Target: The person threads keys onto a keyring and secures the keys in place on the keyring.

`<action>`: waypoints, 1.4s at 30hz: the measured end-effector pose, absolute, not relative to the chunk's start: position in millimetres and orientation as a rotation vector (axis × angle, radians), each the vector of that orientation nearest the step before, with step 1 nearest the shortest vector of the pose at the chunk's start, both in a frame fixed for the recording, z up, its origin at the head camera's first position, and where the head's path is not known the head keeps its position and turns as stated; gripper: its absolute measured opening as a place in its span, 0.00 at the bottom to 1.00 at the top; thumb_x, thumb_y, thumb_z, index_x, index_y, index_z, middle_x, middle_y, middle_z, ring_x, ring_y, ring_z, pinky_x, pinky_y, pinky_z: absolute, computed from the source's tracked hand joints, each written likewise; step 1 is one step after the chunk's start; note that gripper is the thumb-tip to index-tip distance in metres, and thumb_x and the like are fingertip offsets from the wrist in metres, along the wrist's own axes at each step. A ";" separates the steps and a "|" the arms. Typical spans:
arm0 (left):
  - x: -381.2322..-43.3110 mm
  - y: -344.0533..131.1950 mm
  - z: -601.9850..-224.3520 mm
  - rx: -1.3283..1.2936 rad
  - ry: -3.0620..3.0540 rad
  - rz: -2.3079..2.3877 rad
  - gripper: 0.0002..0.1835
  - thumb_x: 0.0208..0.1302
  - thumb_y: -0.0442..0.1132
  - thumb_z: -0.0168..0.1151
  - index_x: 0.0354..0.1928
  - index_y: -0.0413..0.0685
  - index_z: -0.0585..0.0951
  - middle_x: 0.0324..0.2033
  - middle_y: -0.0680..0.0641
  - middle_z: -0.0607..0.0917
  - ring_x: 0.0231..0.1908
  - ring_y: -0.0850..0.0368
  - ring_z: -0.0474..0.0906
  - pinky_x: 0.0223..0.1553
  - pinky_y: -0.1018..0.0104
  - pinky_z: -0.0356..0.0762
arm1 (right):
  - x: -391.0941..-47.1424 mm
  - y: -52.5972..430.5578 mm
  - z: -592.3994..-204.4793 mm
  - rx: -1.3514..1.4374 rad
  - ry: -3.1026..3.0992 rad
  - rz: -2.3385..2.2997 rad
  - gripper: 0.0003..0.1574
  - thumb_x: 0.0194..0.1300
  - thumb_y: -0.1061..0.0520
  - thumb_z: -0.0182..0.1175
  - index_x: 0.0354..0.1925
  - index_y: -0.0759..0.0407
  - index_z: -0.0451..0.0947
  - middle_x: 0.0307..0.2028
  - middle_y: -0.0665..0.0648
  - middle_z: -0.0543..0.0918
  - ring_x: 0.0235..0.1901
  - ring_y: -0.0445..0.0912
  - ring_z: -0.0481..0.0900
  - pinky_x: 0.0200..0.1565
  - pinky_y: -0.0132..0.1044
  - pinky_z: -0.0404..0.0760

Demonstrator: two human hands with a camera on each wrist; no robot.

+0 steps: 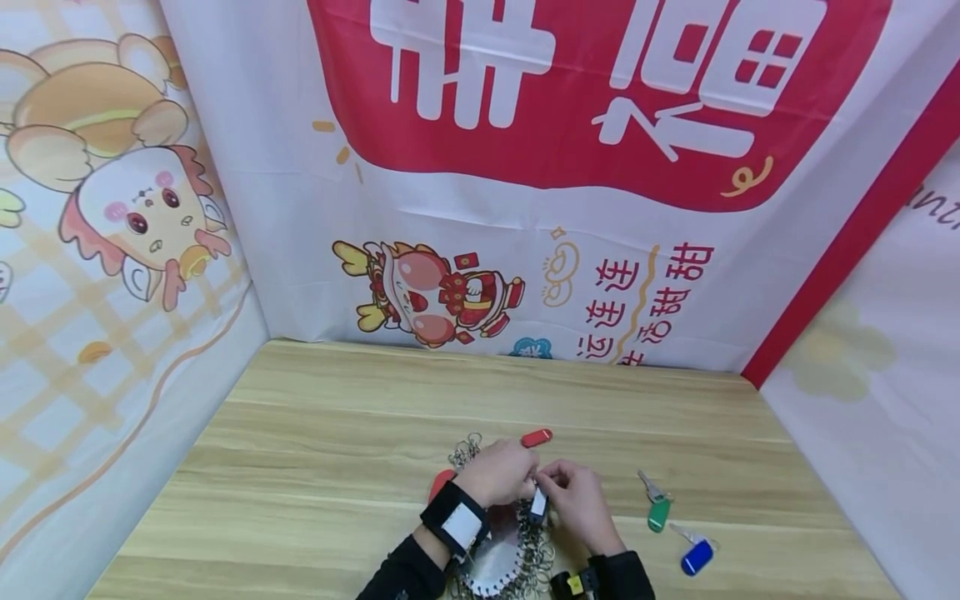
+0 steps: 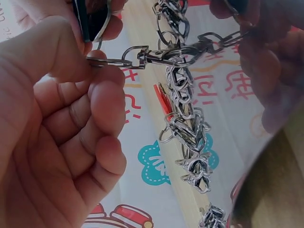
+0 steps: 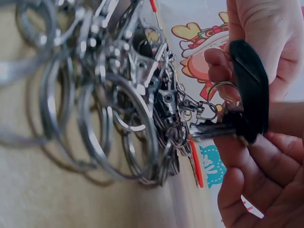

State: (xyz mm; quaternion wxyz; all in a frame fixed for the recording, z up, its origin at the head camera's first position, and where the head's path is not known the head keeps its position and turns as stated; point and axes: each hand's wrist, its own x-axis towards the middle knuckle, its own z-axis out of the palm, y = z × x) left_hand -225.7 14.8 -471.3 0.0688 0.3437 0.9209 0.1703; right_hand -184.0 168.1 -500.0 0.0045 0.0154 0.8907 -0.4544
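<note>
Low at the table's middle, my two hands meet over a heap of metal rings and clasps (image 1: 508, 560). My left hand (image 1: 522, 481) pinches a silver swivel clasp (image 2: 114, 61) between thumb and forefinger; a chain of clasps (image 2: 186, 123) hangs from it. My right hand (image 1: 553, 490) grips a black key tag (image 1: 537, 503) with a key (image 3: 211, 129) on it. In the right wrist view the black tag (image 3: 250, 90) sits between my right hand's fingers (image 3: 254, 180), with the split rings (image 3: 109, 114) close to the left.
A red tag (image 1: 536, 437) lies just beyond my hands and another red tag (image 1: 440, 484) sits left of my left wrist. A green-tagged key (image 1: 658, 512) and a blue-tagged key (image 1: 697, 557) lie to the right. Printed banners wall the wooden table (image 1: 315, 433).
</note>
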 end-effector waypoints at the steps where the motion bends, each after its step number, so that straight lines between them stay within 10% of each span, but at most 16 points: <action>1: -225.4 15.3 -471.6 1.032 2.779 0.505 0.11 0.56 0.40 0.63 0.21 0.55 0.71 0.15 0.56 0.68 0.16 0.63 0.65 0.21 0.71 0.63 | -183.8 168.0 -500.0 0.029 2.797 -1.410 0.06 0.64 0.57 0.60 0.32 0.58 0.80 0.24 0.50 0.80 0.23 0.42 0.75 0.25 0.33 0.73; 42: -229.6 14.3 -478.2 1.053 2.650 0.711 0.15 0.70 0.42 0.50 0.21 0.52 0.70 0.15 0.55 0.68 0.14 0.62 0.65 0.20 0.70 0.63 | -183.1 171.7 -499.1 0.024 2.678 -1.615 0.03 0.64 0.64 0.57 0.36 0.64 0.77 0.28 0.55 0.79 0.29 0.46 0.79 0.29 0.35 0.80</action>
